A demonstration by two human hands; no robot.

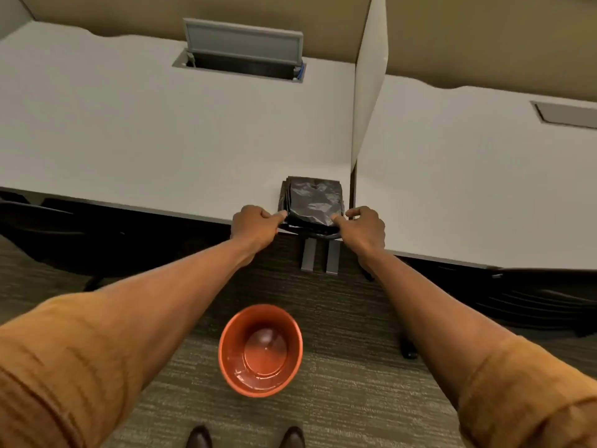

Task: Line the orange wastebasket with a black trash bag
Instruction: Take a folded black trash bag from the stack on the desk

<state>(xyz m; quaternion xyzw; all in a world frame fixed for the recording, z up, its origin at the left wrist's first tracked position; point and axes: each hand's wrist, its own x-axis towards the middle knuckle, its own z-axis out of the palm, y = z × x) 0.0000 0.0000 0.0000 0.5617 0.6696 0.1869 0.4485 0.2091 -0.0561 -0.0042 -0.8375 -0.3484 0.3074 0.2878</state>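
A folded stack of black trash bags (312, 199) lies at the front edge of the white desk (129, 140), near its right corner. My left hand (255, 226) pinches the stack's near left corner with thumb and fingers. At the near right corner my right hand (363, 227) does the same. The orange wastebasket (260, 350) stands upright on the carpet below, between my forearms, and nothing is inside it.
A white divider panel (370, 82) separates this desk from a second white desk (468, 176) on the right. A grey cable hatch (242, 50) stands open at the back. Dark chairs (48, 227) sit under both desks. Grey desk feet (319, 255) rest on the carpet.
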